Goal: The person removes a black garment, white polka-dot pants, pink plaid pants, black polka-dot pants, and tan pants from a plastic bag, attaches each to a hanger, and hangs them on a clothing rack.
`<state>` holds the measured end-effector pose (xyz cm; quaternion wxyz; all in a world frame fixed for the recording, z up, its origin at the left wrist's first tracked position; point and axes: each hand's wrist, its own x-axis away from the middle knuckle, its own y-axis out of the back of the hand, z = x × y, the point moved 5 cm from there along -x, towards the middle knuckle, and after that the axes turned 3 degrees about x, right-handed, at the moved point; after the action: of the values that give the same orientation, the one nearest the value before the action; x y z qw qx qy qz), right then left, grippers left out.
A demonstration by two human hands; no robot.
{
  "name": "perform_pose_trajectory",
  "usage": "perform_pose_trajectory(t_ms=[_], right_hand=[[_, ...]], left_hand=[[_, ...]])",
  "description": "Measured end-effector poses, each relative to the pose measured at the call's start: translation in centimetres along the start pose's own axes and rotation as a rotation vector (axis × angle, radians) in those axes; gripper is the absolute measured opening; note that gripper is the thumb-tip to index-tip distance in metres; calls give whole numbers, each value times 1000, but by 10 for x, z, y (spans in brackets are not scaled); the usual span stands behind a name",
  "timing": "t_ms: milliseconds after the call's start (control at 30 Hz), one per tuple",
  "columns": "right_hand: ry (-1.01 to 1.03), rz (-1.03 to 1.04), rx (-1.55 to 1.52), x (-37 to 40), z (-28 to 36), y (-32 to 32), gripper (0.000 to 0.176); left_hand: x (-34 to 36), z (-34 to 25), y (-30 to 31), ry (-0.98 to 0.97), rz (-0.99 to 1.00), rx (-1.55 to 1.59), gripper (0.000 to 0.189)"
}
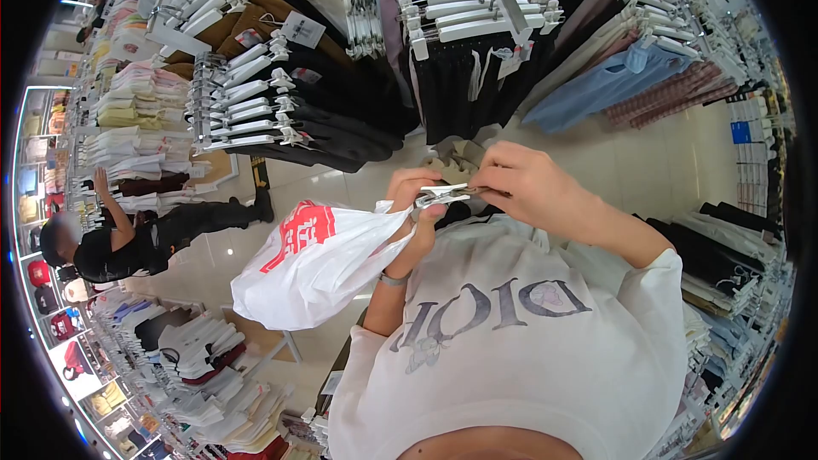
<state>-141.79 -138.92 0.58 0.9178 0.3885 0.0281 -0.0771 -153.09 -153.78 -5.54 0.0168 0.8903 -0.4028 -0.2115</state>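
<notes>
A white clip hanger is held in front of my chest between both hands. My left hand has its fingers closed around the hanger's left end. A white plastic bag with red print hangs by its handles at my left wrist. My right hand pinches the hanger's right end, where a beige garment hangs beyond the fingers. Part of that garment is hidden behind the hands.
Black trousers on white hangers fill the rack ahead. Dark clothes hang at the left, and light blue trousers at the right. A person in black stands at the far left. Folded clothes lie at the right.
</notes>
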Motion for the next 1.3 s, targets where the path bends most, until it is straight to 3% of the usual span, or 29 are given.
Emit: perform_pose_trajectory(t_ms=[33,167,267,367,433,600,733,833,933,967,1033,1067,1167,1300], right_hand=[[-48,17,-39,0,0,0,16],[78,-82,30,0,12,3,19],[140,-116,44,2,15,1,22],[169,-196,-21,1,13,-4,26],[201,-262,-66,-1,15,-6,30],[34,-213,86,0,14,-24,39],[-127,-90,113,6,-10,-33,36],[-183,-231,55,15,-44,-36,32],[-464,-385,-101,36,-71,-26,29],[-471,-473,-162,40,-80,-23,29],[-489,-651,-290,52,-97,-18,28],[-600,-643,-426,59,-104,-14,28],[-581,-826,-708,65,-109,6,31],[-599,-913,-749,77,-133,20,32]], left_hand=[[-2,-5,2,-15,7,-24,38],[-6,-12,2,-87,33,-123,36],[-7,-9,-1,-61,30,-127,46],[-12,-11,2,-181,17,-229,46],[-12,-11,1,-137,16,-212,45],[-6,-15,-11,-67,142,-262,33],[-9,-27,-13,31,25,-335,43],[0,-38,13,-69,-205,-372,43],[4,-34,37,-125,-514,-239,41],[2,-27,42,-87,-520,-190,40],[-4,-7,50,-8,-522,-92,39],[-10,4,50,31,-482,-67,42],[-22,41,39,214,-358,126,48],[-42,66,14,381,-107,388,53]])
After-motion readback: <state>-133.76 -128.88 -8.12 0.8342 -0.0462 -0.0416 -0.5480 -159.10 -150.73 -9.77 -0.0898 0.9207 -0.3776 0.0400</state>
